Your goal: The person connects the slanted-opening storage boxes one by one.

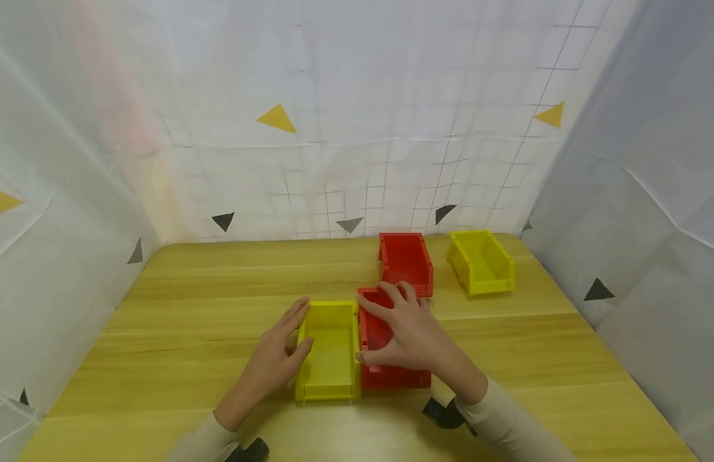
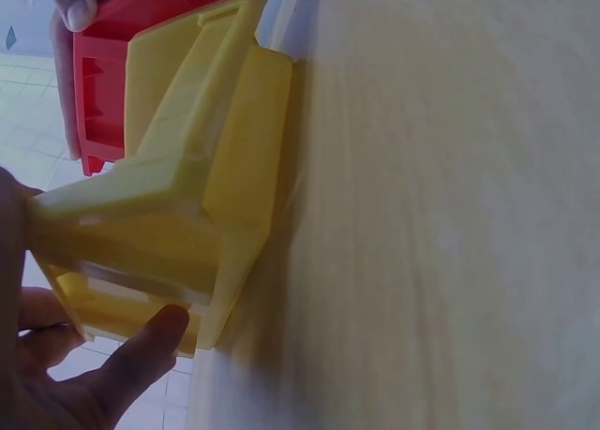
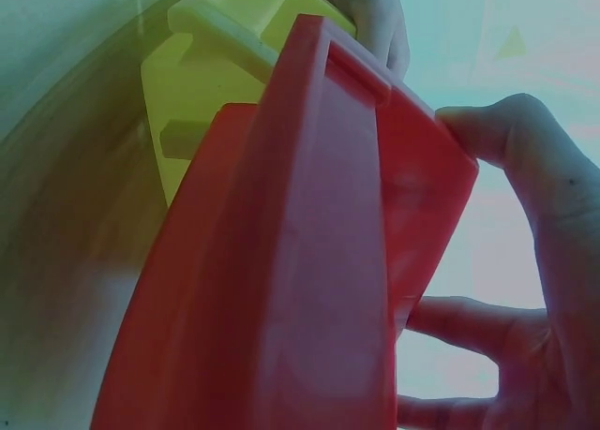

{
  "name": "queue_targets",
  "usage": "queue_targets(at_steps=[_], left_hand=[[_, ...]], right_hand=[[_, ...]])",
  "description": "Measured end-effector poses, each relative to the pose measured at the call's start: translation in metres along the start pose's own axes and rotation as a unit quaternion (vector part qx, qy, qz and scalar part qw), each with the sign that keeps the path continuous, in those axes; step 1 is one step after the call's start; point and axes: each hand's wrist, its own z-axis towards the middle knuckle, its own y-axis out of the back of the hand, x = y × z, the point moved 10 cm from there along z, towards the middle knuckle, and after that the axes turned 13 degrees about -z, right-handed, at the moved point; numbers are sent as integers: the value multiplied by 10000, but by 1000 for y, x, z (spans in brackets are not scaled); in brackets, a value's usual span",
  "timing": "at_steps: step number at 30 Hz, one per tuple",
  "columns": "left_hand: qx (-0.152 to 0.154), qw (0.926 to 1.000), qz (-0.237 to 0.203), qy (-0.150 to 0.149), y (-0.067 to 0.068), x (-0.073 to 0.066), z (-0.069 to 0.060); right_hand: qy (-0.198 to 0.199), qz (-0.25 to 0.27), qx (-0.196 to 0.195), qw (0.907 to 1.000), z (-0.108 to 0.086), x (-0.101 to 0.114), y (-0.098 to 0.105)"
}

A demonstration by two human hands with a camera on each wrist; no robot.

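A yellow open-fronted storage bin (image 1: pixel 329 391) and a red one (image 1: pixel 397 380) stand side by side on the table, their sides touching or nearly so. My left hand (image 1: pixel 274 358) holds the yellow bin by its left wall, thumb over the rim. In the left wrist view, fingers (image 2: pixel 141 363) press the outside of that yellow bin (image 2: pixel 192 163). Spread over the red bin, my right hand (image 1: pixel 411 330) grips its rim, with thumb and index finger on the left edge. The right wrist view shows the thumb (image 3: pixel 487 130) at the corner of the red bin (image 3: pixel 328 261).
Behind the held pair is another red bin (image 1: pixel 405 256), close to the front red one. Farther right stands a second yellow bin (image 1: pixel 482 263). The wooden table (image 1: pixel 189 308) ends at white sheeting (image 1: pixel 345 83) at the back and both sides.
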Motion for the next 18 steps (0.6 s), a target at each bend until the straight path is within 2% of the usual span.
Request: queue_targets(at_steps=[10, 18], left_hand=[[1, 9999, -90, -69, 0, 0, 0], [10, 10000, -88, -12, 0, -1, 0]], right_hand=[[23, -15, 10, 10000, 0, -1, -1], [78, 1, -28, 10000, -1, 1, 0]])
